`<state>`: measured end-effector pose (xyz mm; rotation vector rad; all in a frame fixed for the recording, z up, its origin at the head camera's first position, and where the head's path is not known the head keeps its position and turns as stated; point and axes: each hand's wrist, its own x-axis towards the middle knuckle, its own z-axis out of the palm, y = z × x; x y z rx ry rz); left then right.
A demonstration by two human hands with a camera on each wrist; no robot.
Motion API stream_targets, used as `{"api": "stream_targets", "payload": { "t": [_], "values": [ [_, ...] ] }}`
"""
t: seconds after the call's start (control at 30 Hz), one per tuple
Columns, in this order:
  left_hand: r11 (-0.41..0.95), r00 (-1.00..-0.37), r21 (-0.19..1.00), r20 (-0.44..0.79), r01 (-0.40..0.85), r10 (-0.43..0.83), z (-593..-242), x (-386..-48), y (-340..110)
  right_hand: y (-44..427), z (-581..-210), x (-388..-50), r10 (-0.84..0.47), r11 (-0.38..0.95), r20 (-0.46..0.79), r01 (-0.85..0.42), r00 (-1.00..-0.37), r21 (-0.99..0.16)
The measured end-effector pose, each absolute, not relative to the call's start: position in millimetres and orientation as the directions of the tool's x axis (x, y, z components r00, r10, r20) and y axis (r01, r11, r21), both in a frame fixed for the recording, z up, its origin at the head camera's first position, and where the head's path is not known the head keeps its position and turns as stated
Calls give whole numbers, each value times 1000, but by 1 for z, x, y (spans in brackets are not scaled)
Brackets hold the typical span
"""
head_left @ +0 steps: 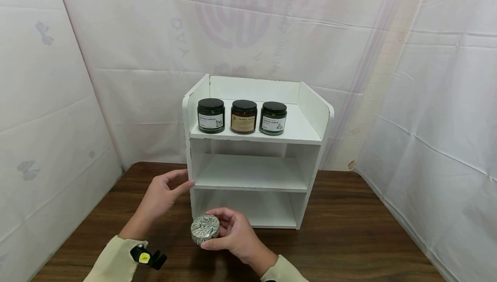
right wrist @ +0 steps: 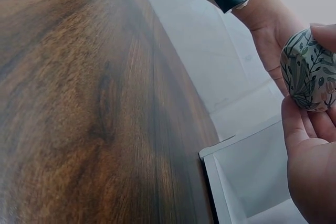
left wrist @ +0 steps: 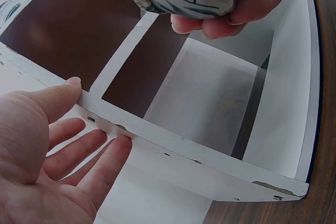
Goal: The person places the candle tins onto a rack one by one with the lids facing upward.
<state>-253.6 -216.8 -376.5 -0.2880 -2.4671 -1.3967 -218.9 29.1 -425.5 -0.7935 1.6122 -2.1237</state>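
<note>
A small round tin [head_left: 204,229] with a leaf-and-branch pattern is held by my right hand [head_left: 237,235], thumb at one side and fingers at the other, in front of the white shelf unit [head_left: 252,188]. The right wrist view shows the same tin [right wrist: 308,72] between thumb and fingers. My left hand [head_left: 163,192] touches the unit's left side panel; in the left wrist view its thumb [left wrist: 65,94] lies at the front edge and its loosely extended fingers [left wrist: 107,169] reach the outer face. On the top shelf stand a green candle jar [head_left: 211,122], an amber jar [head_left: 243,123] and another green jar [head_left: 273,124].
The middle shelf [head_left: 250,172] and the bottom shelf [head_left: 268,213] lie under the jars. The unit stands on a dark wooden table [head_left: 349,230]. White printed cloth [head_left: 147,49] hangs behind and at both sides. Chipped paint marks the unit's edges.
</note>
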Motion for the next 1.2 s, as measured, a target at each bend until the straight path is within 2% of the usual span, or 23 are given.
{"api": "stream_targets", "payload": {
  "t": [1.2],
  "values": [
    [491,-928,801,372,342,41,-376,-254,-217,36,-416,-215,-608,-286,204,-28,-767,-958]
  ]
}}
